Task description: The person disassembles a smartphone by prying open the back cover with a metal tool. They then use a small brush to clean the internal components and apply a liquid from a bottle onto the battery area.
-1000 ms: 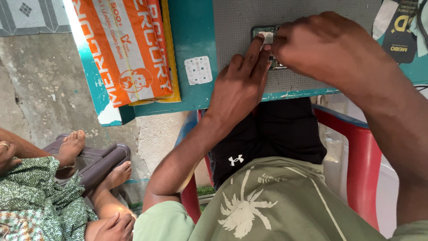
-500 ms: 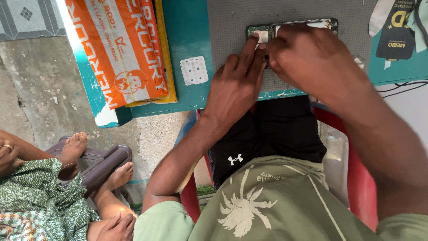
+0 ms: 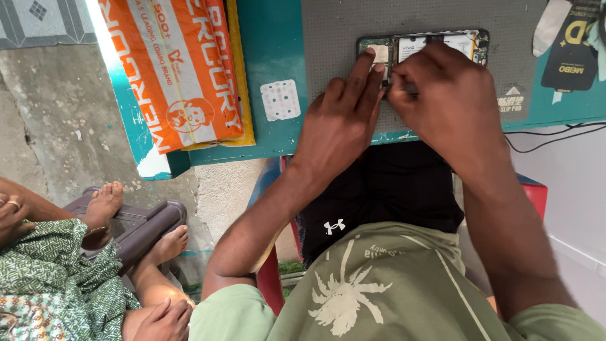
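On grey mat (image 3: pixel 341 38), opened phone (image 3: pixel 470 43), both hands (image 3: pixel 341 123) touching

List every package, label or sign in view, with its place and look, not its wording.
Orange and white flat package: left, on the teal table.
Small white square label: on the teal top, beside the grey mat.
Black and yellow packet: far right edge.
White sticker: inside the opened phone.

One head-worn camera looks steeply down from close above the person's lap. The teal table (image 3: pixel 271 76) lies at the far edge, the floor (image 3: pixel 44 120) to the left, the shirt nearest.
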